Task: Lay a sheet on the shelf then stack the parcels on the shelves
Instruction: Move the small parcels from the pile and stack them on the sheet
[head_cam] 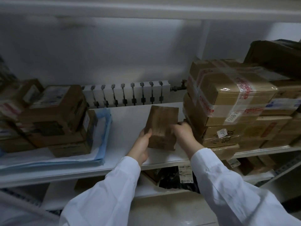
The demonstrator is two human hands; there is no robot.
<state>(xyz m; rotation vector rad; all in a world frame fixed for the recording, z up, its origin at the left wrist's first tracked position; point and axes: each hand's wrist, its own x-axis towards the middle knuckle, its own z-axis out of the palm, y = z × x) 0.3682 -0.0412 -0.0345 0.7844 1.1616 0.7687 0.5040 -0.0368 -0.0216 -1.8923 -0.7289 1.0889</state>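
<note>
A small brown cardboard parcel (161,126) rests on the white shelf (130,118), in the gap between two stacks. My left hand (142,144) grips its near left corner. My right hand (184,132) holds its right side, close against the stack of taped parcels (231,101) on the right. Another stack of brown parcels (53,118) stands at the left on a blue-edged sheet (104,128) that lies over the shelf there. Both my sleeves are white.
A white radiator (125,93) runs along the wall behind the shelf. A dark parcel (273,56) tops the right stack. The shelf below holds a black bag with a label (177,178) and more boxes (254,165). Another shelf board runs overhead.
</note>
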